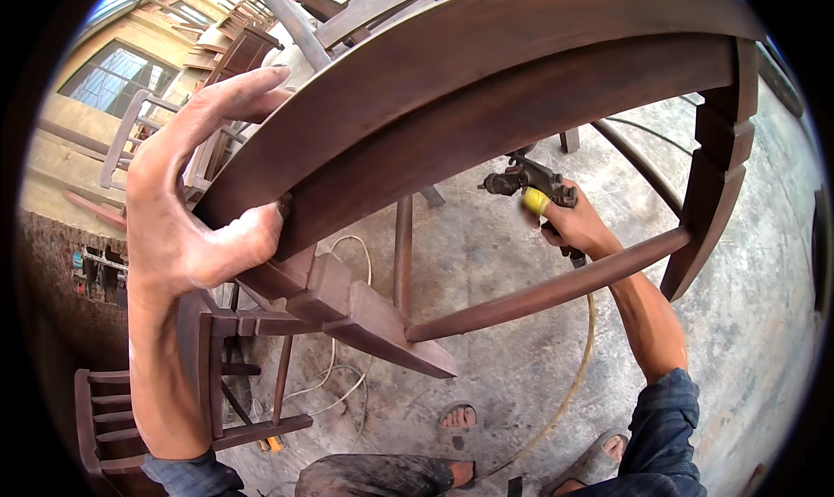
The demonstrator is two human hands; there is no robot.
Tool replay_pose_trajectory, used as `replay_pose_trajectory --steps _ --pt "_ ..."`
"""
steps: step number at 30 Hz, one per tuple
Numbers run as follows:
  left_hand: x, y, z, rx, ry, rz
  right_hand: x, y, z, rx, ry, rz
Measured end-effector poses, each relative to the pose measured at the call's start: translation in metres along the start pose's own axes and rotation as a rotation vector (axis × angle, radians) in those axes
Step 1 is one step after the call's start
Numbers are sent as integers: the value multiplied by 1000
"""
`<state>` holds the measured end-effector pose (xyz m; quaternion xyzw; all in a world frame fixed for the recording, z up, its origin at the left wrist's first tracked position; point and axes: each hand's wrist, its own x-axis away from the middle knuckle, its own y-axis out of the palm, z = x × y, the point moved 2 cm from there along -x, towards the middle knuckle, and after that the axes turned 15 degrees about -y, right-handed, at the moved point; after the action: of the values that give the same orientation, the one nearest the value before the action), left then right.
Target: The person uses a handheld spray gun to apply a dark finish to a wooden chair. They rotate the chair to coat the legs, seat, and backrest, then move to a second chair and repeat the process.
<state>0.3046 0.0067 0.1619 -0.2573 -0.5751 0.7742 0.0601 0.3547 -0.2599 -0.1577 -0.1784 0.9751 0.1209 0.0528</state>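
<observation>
Left hand (187, 228) fingers clamped on dark wooden chair (486, 89) rail, stiff, probably heavy; right hand (578, 228) fingers wrapped round spray gun (530, 182) under it.

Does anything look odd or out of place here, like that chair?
The dark wooden chair is tipped on its side in the air, gripped by the left hand. The right hand holds a spray gun beneath it. No damage shows.
</observation>
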Motion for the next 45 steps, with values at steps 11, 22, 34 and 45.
replay_pose_trajectory --steps 11,22,34,45 --pt "-1 4 0 13 -9 -9 0 -1 2 30 25 -47" --pt "2 1 -1 33 -49 -3 35 -3 -11 35 -15 -88" --pt "-1 1 1 -8 -20 3 -25 1 15 65 -26 -8" --pt "2 0 -1 0 -56 -4 23 1 -9 -4 112 -72"
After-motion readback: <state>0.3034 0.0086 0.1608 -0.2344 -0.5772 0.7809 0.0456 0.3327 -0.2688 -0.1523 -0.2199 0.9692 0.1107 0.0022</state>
